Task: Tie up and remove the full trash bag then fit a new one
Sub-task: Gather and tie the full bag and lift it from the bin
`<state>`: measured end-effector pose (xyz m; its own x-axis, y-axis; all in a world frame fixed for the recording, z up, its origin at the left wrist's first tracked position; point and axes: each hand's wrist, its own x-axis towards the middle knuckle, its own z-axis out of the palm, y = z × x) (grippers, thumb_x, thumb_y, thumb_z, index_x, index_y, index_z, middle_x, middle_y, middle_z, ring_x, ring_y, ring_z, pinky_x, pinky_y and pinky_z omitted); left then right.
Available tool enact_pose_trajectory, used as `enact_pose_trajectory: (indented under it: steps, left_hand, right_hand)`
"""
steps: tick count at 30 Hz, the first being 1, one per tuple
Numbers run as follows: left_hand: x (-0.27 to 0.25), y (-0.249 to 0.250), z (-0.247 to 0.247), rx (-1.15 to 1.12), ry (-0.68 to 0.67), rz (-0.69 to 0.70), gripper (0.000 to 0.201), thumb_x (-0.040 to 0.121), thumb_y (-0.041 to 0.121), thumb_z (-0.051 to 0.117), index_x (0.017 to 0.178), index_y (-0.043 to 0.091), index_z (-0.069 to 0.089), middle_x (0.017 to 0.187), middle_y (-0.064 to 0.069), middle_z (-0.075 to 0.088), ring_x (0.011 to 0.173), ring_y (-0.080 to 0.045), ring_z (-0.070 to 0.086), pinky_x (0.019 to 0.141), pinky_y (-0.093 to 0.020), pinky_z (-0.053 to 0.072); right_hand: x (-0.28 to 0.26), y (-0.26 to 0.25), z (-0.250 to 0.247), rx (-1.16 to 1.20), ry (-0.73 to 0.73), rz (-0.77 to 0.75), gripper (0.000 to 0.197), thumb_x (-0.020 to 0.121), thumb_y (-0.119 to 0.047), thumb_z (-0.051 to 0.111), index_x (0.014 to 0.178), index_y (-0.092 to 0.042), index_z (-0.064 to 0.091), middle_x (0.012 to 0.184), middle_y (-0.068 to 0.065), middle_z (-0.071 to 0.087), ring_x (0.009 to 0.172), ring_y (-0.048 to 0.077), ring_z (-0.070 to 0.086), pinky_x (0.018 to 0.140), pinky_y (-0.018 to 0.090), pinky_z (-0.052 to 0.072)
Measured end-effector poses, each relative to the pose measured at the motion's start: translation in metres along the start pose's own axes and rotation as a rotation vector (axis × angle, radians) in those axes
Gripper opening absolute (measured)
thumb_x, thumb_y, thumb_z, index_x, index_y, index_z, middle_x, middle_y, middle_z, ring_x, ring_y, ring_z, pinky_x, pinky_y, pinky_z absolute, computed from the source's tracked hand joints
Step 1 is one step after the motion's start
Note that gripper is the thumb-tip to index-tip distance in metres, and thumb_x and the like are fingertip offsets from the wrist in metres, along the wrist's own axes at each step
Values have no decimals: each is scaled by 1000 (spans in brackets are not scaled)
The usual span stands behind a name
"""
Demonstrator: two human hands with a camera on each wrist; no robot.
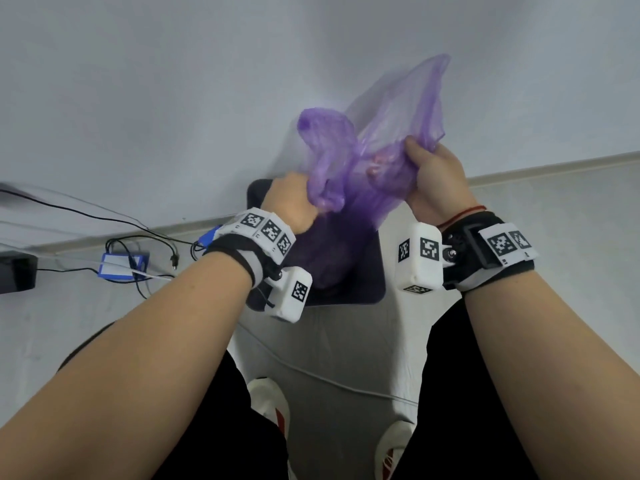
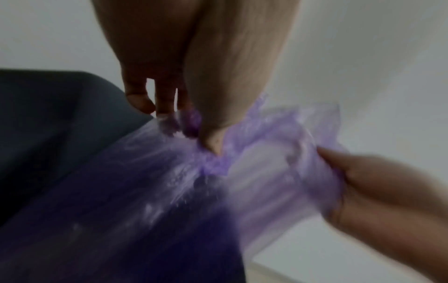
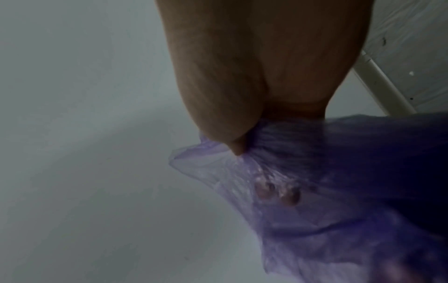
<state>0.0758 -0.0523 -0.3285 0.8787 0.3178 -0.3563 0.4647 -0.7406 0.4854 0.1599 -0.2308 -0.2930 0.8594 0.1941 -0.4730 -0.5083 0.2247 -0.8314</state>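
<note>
Head view: A person stood over a dark trash bin (image 1: 367, 271) set against a white wall (image 1: 173, 81), both hands gathering the top of a translucent purple trash bag (image 1: 349, 174) lifted above the bin's opening. The left hand (image 1: 294, 202) clenched one bunched handful of film; the right hand (image 1: 436, 174) gripped the other side, a loose flap rising past it toward the wall. The wall closed off the far side, while open floor (image 1: 554, 209) lay to the right and cables (image 1: 138, 237) with a blue device (image 1: 121, 266) lay on the floor to the left. The bag's lower part sank dark into the bin, its contents hidden.

Left wrist view: The left hand (image 2: 194, 76) pinched crumpled purple film between thumb and fingers, the bag (image 2: 169, 191) stretched taut and glossy below it. The right hand (image 2: 378, 191) held the opposite edge. The bin's rim (image 2: 60, 114) showed dark at left. Motion blur softened every outline.

Right wrist view: The right hand (image 3: 261, 76) squeezed a gathered fold of the bag (image 3: 315, 210); fingertips showed faintly through the thin plastic. The picture was dim and blurred, and the bag's right side ran off into shadow.
</note>
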Motion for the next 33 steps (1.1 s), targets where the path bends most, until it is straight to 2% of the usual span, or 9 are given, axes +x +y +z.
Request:
enact_pose_trajectory:
  steps: [4,7,10,14,18,25,28,30,33]
  left_hand:
    - [13,-12,-13,-335,187,-90,44,95,45,54,87,6,73,95,-19,73,94,-35,67,85,-34,50]
    - [21,-15,-17,-725,191,-148,45,94,53,46,82,16,69,98,-10,73,97,-27,68,97,-41,52]
    - [23,-9,-17,-960,135,-196,41,99,50,41,101,17,66,113,-2,70,110,-16,65,102,-28,45]
    - [20,1,-22,-1199,87,-214,56,100,48,38,132,5,55,116,-5,71,111,-18,67,106,-38,49]
    - [17,8,-31,-1304,120,-211,46,103,47,33,120,13,58,112,-9,72,105,-22,70,99,-40,54]
    - [23,2,-15,-972,-156,-91,115,63,92,40,135,4,52,130,-16,64,118,-24,64,110,-41,44]
    - [21,-11,2,-755,-472,199,107,68,86,49,139,7,49,139,-11,59,133,-22,51,117,-41,33]
    - [17,-15,-2,-568,-654,277,98,66,81,60,142,20,48,140,1,58,136,-17,47,119,-40,30]
    - [20,-20,-4,-250,-651,280,99,47,78,76,134,35,54,130,14,63,125,-12,55,114,-36,38]
  right_hand:
    - [1,3,-20,-131,-11,-68,15,101,-11,50,94,-11,63,67,-3,68,62,11,64,60,28,58]
    - [-8,14,-26,-273,-172,-35,18,100,-23,54,95,-11,67,74,-7,75,71,7,70,72,26,59]
    - [-13,25,-24,-560,-443,-2,32,85,-27,74,111,-9,69,101,5,76,91,20,72,88,37,58]
    - [-12,38,-6,-983,-547,-17,30,72,-30,86,94,-19,69,85,-6,73,74,-4,69,72,10,52]
    - [-5,53,4,-1246,-486,-8,33,77,-39,79,79,-9,68,74,7,70,67,21,66,81,41,57]
    - [-10,54,20,-185,-209,31,12,75,1,64,85,-1,69,72,15,67,68,27,64,68,33,52]
    - [-14,51,24,-39,-251,45,24,84,16,46,86,3,66,66,10,70,63,21,69,61,29,57]
    - [-12,51,24,61,-205,46,21,85,13,48,93,6,66,76,16,71,75,28,69,73,36,58]
    - [-10,51,20,107,-118,76,16,89,5,52,93,5,68,81,19,71,80,31,69,79,40,58]
